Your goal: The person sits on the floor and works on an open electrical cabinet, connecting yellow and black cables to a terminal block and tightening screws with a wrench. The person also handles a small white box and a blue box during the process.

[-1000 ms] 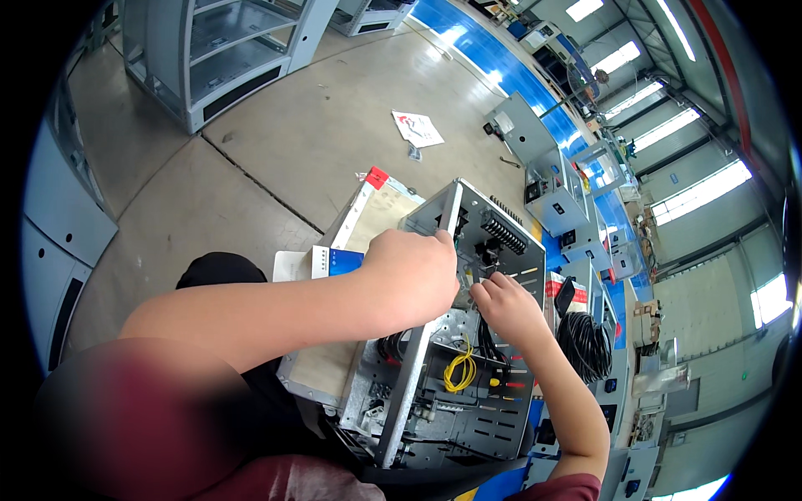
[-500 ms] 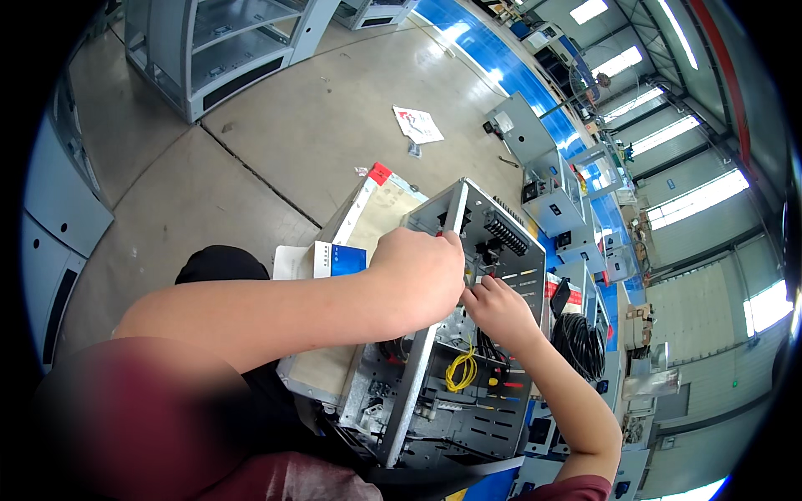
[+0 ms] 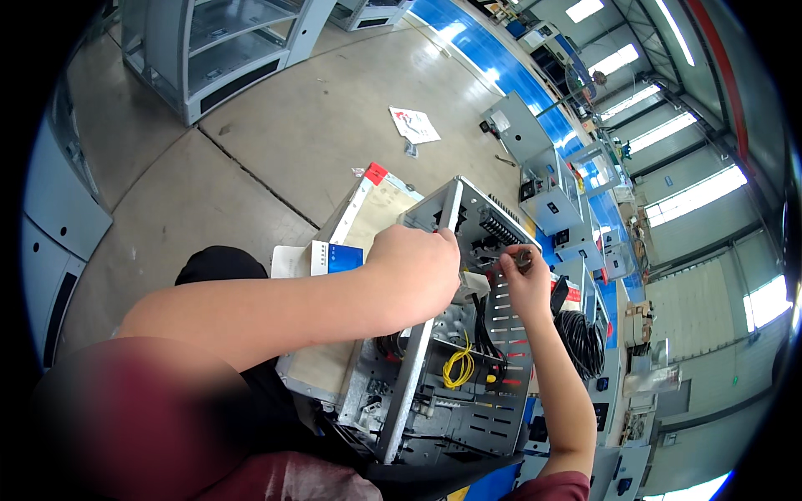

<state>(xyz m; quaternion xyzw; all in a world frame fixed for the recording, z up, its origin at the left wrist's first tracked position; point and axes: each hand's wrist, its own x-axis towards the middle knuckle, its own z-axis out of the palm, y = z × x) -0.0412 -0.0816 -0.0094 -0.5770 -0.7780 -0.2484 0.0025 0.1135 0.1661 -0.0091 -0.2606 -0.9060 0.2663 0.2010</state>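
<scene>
While both bare hands reach over its upper half, an open grey sheet-metal cabinet (image 3: 404, 401) sits at five o'clock of centre.
A tan flat-topped case with metal edging (image 3: 381, 210) shows at the cabinet's ten o'clock, a thick coil of black cable (image 3: 579, 344) at its three. The left hand (image 3: 413, 267) is curled into a fist by the cabinet's long bar; what its hidden fingers hold I cannot tell. The right hand (image 3: 528, 284), at three o'clock from it, is nearly closed. A blue-and-white cardboard box (image 3: 344, 259) lies at the left hand's nine o'clock, a yellow wire loop (image 3: 458, 367) at its five. Bent right fingers and thumb grip a small dark piece (image 3: 524, 260) at the cabinet's one o'clock.
</scene>
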